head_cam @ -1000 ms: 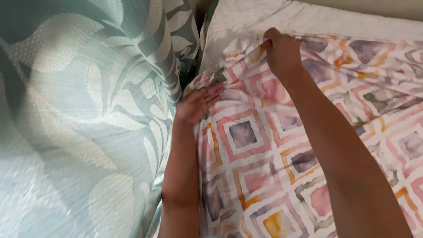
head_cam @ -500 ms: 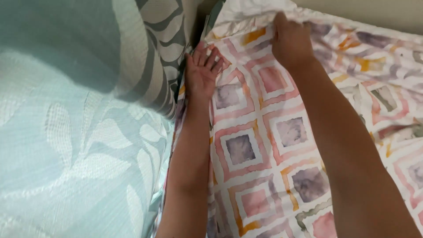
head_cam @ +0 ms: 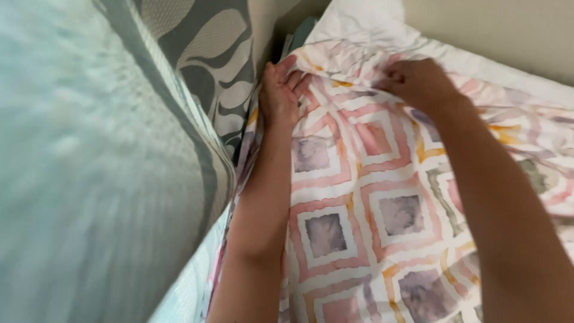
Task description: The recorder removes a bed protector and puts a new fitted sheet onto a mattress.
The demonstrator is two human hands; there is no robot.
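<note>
Near the head corner of the bed, seen from the head camera, a thin cotton sheet printed with pink, orange and grey squares (head_cam: 371,197) lies rumpled over a white mattress (head_cam: 359,18). It looks light, soft and limp, best gripped at its hem. The left hand (head_cam: 281,93) presses flat, fingers spread, beside a teal leaf-patterned cushion (head_cam: 107,179). The right hand (head_cam: 418,81) pinches a fold. No labels or packages show.
</note>
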